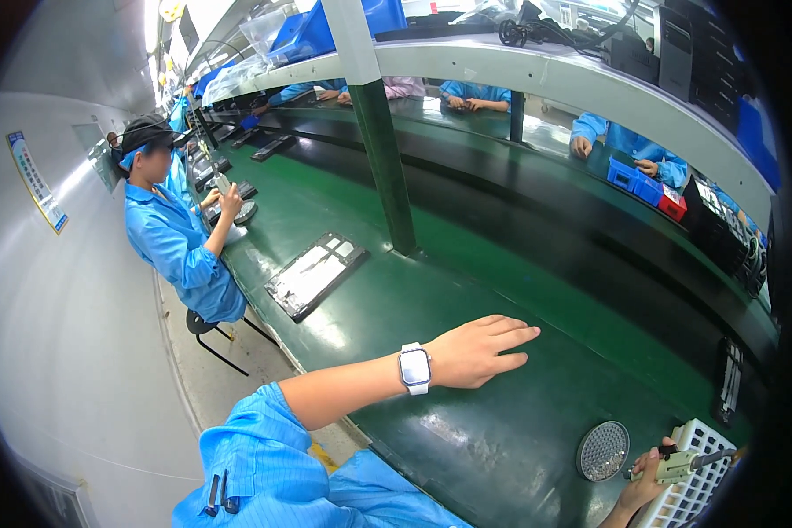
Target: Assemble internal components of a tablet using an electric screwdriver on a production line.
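My left hand (482, 352) is stretched out over the green bench top (502, 440), palm down, with its fingers apart and nothing in them. A white watch (414, 368) sits on that wrist. At the lower right, my right hand (647, 482) is wrapped round a pale green electric screwdriver (675, 467), which lies sideways over a white grid tray (697, 440). Left of the tray is a round metal dish (604, 451) with small pieces in it, likely screws. A flat dark device with silver panels (315, 275) rests farther off on the bench, apart from both hands.
A co-worker in blue (172, 224) works at the bench's left side. A green post (387, 167) rises from the bench under an overhead shelf (537, 66). Beyond runs a dark conveyor belt (537, 211). Another dark device (728, 381) lies at the right. Blue bins (635, 180) stand across.
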`<state>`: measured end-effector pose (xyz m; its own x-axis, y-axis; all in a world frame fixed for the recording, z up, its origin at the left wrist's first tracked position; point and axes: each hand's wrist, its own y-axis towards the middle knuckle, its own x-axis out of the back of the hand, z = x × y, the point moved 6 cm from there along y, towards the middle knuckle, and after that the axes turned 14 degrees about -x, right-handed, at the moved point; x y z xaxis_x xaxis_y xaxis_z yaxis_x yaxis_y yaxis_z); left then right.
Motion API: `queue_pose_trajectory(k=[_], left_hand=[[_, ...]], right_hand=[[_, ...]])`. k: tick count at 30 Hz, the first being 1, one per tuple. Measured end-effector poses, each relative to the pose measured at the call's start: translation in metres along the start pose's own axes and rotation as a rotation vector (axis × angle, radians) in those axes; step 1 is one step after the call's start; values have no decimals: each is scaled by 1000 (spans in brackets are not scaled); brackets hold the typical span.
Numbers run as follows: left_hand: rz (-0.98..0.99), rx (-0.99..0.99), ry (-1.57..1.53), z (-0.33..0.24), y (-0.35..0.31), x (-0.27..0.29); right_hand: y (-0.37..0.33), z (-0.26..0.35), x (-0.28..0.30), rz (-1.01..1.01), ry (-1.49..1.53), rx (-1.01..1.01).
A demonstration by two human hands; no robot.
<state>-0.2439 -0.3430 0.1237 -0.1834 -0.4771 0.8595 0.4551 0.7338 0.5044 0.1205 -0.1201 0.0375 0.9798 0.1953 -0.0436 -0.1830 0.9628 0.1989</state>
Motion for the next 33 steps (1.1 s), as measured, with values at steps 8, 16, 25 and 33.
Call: queue_pose_trajectory(k=[8, 16, 25, 33], left_hand=[[54, -41, -11, -8, 15, -7], [46, -60, -51, -13, 24, -12], [19, -38, -85, -17, 22, -15], [25, -17, -93, -17, 19, -12]], right_hand=[[-1, 1, 1, -27, 19, -25], [-2, -3, 3, -12, 22, -38], [-6, 8, -2, -44, -13, -21], [-11, 16, -13, -57, -5, -45]])
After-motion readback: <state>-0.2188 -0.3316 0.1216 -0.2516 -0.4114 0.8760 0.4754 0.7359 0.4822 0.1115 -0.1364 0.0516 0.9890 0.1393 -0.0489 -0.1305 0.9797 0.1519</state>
